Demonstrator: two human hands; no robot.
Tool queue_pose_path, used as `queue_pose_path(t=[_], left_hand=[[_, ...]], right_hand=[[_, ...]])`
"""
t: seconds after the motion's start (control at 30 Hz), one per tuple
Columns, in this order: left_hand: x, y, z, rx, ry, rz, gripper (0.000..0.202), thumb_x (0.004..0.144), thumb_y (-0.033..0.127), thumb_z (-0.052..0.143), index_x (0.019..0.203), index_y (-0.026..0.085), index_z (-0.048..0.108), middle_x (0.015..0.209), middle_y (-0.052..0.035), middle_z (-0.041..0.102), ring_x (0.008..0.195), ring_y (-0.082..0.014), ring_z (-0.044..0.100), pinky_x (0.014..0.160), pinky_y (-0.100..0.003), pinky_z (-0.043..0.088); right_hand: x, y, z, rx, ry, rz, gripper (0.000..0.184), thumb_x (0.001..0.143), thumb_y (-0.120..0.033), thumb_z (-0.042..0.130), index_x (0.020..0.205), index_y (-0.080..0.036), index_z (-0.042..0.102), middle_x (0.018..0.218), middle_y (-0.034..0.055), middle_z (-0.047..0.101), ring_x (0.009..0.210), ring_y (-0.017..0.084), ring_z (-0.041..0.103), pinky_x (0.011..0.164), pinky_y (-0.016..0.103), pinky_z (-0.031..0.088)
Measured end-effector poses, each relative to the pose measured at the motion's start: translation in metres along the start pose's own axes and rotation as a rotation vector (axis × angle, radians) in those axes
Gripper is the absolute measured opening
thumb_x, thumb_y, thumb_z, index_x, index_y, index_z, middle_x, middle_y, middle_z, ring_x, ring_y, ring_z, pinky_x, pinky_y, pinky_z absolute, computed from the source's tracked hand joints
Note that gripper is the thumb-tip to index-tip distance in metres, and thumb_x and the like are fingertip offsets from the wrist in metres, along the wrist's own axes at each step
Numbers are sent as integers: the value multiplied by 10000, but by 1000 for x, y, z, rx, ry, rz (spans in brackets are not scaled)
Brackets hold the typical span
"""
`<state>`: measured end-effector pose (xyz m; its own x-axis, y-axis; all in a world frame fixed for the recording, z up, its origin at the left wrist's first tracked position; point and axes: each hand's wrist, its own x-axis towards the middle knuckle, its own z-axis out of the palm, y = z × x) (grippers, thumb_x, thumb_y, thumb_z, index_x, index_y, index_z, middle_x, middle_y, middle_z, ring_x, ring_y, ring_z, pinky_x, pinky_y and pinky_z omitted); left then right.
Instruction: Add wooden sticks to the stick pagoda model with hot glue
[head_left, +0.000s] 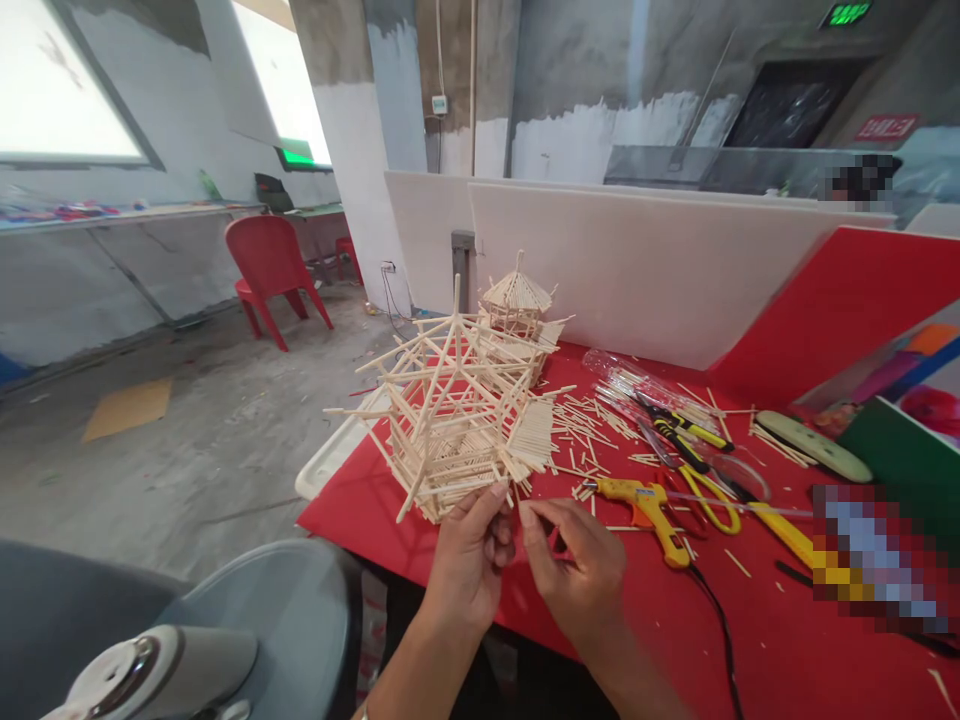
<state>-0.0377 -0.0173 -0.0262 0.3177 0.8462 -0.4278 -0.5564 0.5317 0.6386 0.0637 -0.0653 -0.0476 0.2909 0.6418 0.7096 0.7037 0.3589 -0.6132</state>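
Note:
A pavilion-like model of thin wooden sticks (450, 400) stands on a red tabletop (720, 640), its roof frame of bare rods partly open. My left hand (474, 550) is closed in a pinch at the model's near right corner, thumb and fingertip together. Just right of it, my right hand (574, 560) pinches with thumb and forefinger, the fingertips close to the left ones. Whatever small piece sits in either pinch is too fine to make out. A panel of sticks laid side by side (532, 435) slopes from the model's right side.
A yellow glue gun (645, 505) with a black cord lies right of my hands. Beyond it are yellow-and-black pliers (682, 435), loose sticks (585, 420) and a green oval object (814, 445). A smaller roofed stick structure (517, 295) stands behind. A grey stool (300, 610) bears a white flask (180, 660).

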Motion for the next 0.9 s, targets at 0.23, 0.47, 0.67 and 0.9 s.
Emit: queue_pose_path(t=[0.23,0.47,0.67,0.9], left_hand=[[0,2,3,-56,53,-6,331,568,257,842,724,159,566,554,68,531,409,-38,443,288,-118,259],[-2,2,2,-41,-1,-1,264,615,189,802,777,128,602,671,-9,660,479,-67,565,337,-128,414],[-3,1,0,-11,-20,-8,248,612,150,774,786,133,598,695,-35,685,530,-113,627,367,-158,460],[-5,2,0,6,-53,6,196,617,138,699,782,143,594,715,-21,668,530,-110,595,359,-172,422]], right_hand=[[12,10,-1,422,-4,768,271,790,-446,658,786,-179,705,592,-6,603,510,102,487,470,215,380],[13,17,0,528,-25,837,263,748,-446,702,784,-186,716,604,-15,607,541,95,482,504,213,377],[17,15,0,543,-41,866,279,721,-451,720,782,-178,727,588,-17,596,511,83,459,482,210,367],[22,10,-1,607,-45,929,300,678,-449,748,762,-162,728,557,-22,573,470,71,428,445,202,346]])
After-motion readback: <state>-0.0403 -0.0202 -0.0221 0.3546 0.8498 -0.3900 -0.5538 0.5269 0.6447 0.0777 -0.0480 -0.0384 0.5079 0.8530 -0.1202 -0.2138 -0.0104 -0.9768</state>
